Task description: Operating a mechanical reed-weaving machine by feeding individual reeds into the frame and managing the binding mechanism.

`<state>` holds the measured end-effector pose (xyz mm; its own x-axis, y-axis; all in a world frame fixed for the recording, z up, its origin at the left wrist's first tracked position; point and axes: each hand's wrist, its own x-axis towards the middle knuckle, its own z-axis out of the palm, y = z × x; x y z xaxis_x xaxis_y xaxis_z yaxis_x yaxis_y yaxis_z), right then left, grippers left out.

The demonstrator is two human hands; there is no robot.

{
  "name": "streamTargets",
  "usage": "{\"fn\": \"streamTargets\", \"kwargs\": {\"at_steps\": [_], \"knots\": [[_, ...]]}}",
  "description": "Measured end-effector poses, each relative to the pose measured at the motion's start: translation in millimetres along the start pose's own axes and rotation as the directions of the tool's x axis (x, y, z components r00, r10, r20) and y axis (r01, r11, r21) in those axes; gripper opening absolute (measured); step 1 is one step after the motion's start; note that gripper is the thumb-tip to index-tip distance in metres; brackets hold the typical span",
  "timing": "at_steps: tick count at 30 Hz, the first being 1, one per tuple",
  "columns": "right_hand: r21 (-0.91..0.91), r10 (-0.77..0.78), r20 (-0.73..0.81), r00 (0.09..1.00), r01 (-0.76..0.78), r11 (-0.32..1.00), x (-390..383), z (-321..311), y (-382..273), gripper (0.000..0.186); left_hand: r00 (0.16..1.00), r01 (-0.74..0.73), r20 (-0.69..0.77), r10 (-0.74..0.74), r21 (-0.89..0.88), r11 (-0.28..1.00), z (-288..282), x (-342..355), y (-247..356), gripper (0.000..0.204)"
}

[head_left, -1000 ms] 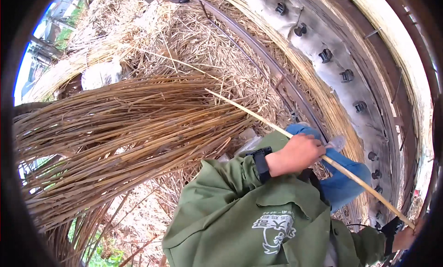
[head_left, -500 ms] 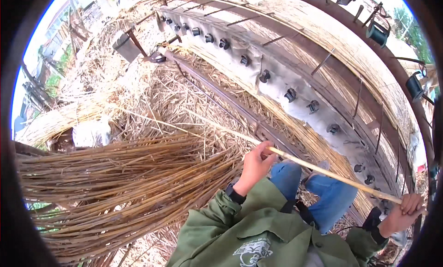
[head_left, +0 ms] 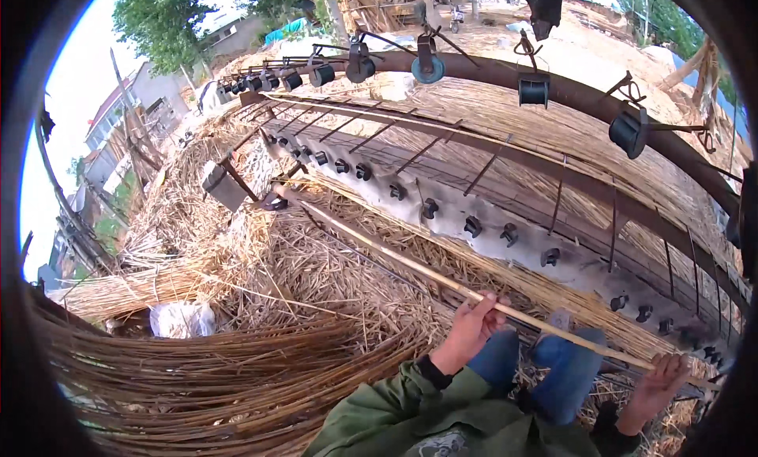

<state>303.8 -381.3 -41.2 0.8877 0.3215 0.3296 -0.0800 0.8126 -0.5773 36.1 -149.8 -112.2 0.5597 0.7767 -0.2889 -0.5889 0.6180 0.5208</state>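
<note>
Left hand is part closed, fingers curled, and appears to hold a long pale reed lightly between thumb and fingers. Right hand is more fully closed, its fingers folded over the same reed near one end, with a short length showing beyond it. From the left hand the reed runs away forward and to the left; its far tip lines up with a brown rail and cannot be fixed with certainty.

Directly forward of both hands, a pale strip carries a row of black spools. Farther forward stands a curved brown bar hung with further spools, one of them pale blue. Beyond the strip, in front of the hands, a broad layer of stalks is already spread out.

To the left of the left hand, and nearer the wearer, lies a large stock of brown stalks; a white plastic bag sits just past it. Loose straw covers the ground forward-left of the left hand.

Status, as judged: one reed is picked out and held at two places, not yet released. Much of the stock remains unhandled. Whether the spread layer is finished cannot be determined.
</note>
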Motion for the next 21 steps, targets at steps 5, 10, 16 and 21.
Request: {"fn": "streamTargets", "kwargs": {"at_steps": [5,10,16,21], "knots": [[-0.154,-0.189,-0.237,0.953,0.155,0.976,47.8,-126.7,-90.2,0.032,0.923,-0.275,-0.251,0.291,0.099,0.956,-8.4,7.8,50.3,0.020],[-0.307,-0.322,-0.392,0.862,0.207,0.929,69.2,-213.6,-126.6,0.032,0.743,-0.497,-0.273,0.611,0.386,0.777,-35.7,3.7,167.9,0.025],[-0.335,-0.315,-0.483,0.817,0.160,0.928,62.7,-239.4,-121.9,0.033,0.659,-0.485,-0.361,0.660,0.467,0.739,-14.7,25.4,225.5,0.025],[-0.081,-0.006,-0.363,0.932,-0.025,0.996,45.2,-237.4,-54.1,0.034,0.762,-0.438,-0.232,0.604,0.501,0.746,-23.6,66.6,289.6,0.022]]}}
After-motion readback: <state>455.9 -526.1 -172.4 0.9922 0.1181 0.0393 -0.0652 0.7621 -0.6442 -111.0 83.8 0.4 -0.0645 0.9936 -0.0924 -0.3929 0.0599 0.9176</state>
